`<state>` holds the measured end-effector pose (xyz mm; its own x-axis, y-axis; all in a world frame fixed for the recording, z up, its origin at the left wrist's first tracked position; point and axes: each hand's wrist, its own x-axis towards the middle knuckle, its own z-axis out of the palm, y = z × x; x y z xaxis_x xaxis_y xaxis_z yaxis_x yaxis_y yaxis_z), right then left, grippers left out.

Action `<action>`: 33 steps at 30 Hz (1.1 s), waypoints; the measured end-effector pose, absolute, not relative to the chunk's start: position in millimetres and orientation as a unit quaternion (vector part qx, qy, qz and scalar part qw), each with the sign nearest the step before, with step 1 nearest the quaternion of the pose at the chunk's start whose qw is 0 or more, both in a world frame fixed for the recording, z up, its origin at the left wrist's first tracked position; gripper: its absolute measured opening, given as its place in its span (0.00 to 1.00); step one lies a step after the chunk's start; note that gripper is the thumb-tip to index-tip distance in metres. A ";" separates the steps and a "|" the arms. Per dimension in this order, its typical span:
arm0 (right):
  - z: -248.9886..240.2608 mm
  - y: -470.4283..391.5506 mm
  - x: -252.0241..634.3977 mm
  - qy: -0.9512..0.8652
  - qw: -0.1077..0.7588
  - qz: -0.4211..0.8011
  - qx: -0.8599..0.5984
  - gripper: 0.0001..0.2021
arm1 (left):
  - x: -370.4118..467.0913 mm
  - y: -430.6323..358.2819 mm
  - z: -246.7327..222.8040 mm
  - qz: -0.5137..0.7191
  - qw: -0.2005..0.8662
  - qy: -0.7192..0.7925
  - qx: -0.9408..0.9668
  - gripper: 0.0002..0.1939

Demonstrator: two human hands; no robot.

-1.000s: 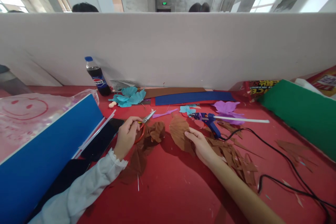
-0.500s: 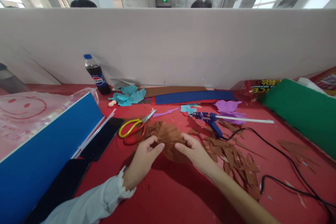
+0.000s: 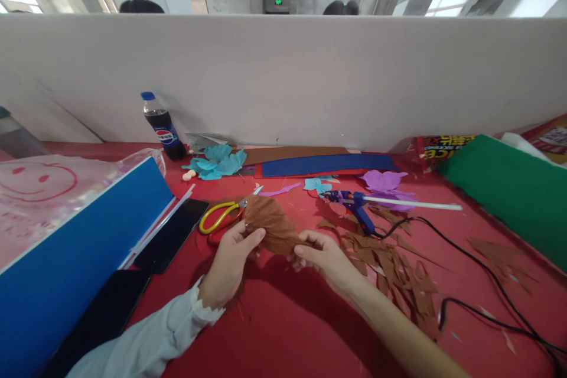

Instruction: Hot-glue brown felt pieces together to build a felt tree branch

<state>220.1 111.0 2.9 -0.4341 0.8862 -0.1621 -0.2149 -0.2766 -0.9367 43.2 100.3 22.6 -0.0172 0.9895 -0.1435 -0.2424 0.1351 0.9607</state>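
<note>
Between my hands is a piece of brown crepe paper (image 3: 272, 221), gathered into pleats and held just above the red tabletop. My left hand (image 3: 234, 254) pinches its left side, thumb on top. At its lower right edge, my right hand (image 3: 316, 254) grips the paper between thumb and fingers. Scissors (image 3: 219, 217) with yellow and red handles lie behind my left hand, their blades partly covered by the paper. To the right of my right hand is a heap of brown paper scraps (image 3: 394, 266).
A blue glue gun (image 3: 358, 209) with a white glue stick and black cord lies at right. Behind are blue paper flowers (image 3: 217, 160), a purple flower (image 3: 383, 183) and a cola bottle (image 3: 163, 127). Phones (image 3: 172, 236) and a blue board (image 3: 88, 266) are left, a green board (image 3: 509, 189) right.
The brown paper has turned and tilted, its top shifting left over the scissor tips and its right end narrowing. My left hand has moved slightly left and down; my right hand stays at the paper's edge.
</note>
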 end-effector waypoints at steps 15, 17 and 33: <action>21.2 103.9 217.8 -0.638 0.383 0.475 -0.469 0.11 | 49.1 95.7 24.7 0.527 0.571 0.493 0.391 0.13; 23.8 103.0 217.9 -0.657 0.401 0.418 -0.483 0.05 | 51.3 95.0 25.6 0.521 0.573 0.496 0.393 0.13; 26.7 97.2 211.5 -0.681 0.415 0.404 -0.449 0.10 | 53.4 93.1 16.9 0.501 0.581 0.453 0.455 0.15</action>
